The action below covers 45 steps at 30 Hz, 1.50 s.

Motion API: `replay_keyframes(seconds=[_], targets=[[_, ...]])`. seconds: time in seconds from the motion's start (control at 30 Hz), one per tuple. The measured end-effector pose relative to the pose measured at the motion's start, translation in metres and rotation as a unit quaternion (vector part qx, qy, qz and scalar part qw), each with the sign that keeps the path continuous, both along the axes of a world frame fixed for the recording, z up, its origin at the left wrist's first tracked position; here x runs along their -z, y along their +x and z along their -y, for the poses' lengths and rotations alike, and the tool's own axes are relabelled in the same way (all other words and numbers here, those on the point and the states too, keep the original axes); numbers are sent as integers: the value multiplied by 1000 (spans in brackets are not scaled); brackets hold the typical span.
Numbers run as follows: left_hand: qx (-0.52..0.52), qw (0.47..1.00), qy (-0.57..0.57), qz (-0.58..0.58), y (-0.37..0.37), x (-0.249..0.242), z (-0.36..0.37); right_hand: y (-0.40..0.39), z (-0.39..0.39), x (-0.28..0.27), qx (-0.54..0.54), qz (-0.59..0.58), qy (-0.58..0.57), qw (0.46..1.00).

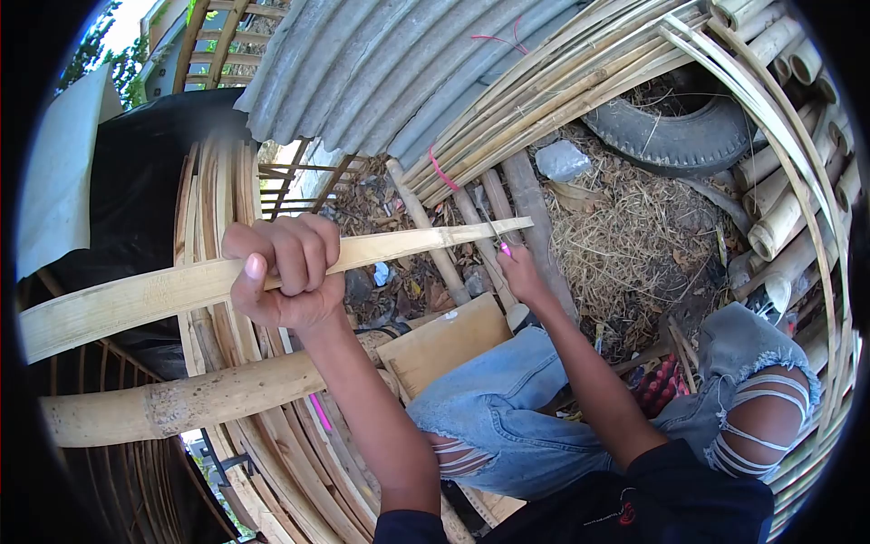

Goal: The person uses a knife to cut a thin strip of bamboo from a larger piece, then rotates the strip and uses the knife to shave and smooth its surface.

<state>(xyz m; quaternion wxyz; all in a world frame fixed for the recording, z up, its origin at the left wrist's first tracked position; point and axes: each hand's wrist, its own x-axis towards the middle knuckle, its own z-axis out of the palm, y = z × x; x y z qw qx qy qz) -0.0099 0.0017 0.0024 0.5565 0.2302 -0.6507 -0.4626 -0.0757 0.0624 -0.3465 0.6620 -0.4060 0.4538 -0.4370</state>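
A long, flat bamboo strip (390, 246) crosses in front of me, its wide end at the far left and its narrow end past my right hand. My left hand (292, 270) is closed around its middle, fingers wrapped over the top and thumb at the side. My right hand (524, 274) grips the pink handle of a knife (505, 247). The thin blade points up and away, overlapping the strip near its narrow tip. Below the strip lies a thick bamboo pole (208, 401), with a wooden board (458, 343) by its right end, close to my knee.
Bundled bamboo strips (544, 91) tied with pink string lean at the back, beside corrugated metal sheets (390, 63). A tire (671, 136) and stacked bamboo poles (788, 213) stand to the right. Dry shavings (625, 236) cover the ground. More strips (217, 199) stand at left.
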Motion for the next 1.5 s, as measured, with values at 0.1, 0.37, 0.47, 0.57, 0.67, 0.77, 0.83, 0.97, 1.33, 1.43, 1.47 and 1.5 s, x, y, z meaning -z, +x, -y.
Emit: replay_keyframes(seconds=[0.1,0.37,0.47,0.57,0.67,0.77,0.83,0.97,1.33,1.43,1.47,1.5], targets=[[-17,1000,1,-8,2,0,2,-8,10,77,23,-86,83,993],[-81,996,5,-30,-5,2,3,-3,18,-19,-5,-6,1,1000],[-139,989,14,-45,-4,2,2,-5,1,-50,-26,31,-101,994],[-209,977,13,-43,-9,1,1,25,-5,6,89,-9,-40,995],[-269,962,-2,-38,-14,2,2,25,2,71,150,-150,125,969],[-330,943,-19,-26,-22,5,3,14,10,35,82,-66,99,990],[-389,921,-21,-16,-28,3,3,19,4,-42,73,50,56,995],[-310,950,2,-38,-20,1,3,10,-4,-105,49,75,-51,995],[-46,998,1,-34,-5,2,3,-13,23,-72,-7,15,23,1000],[-42,999,13,-3,-2,0,1,-32,16,-131,-48,33,-59,997],[-29,999,8,-20,-1,1,2,-36,14,-138,-80,12,-63,995],[-17,999,1,-37,0,1,3,-26,8,-116,-43,-17,-19,999]])
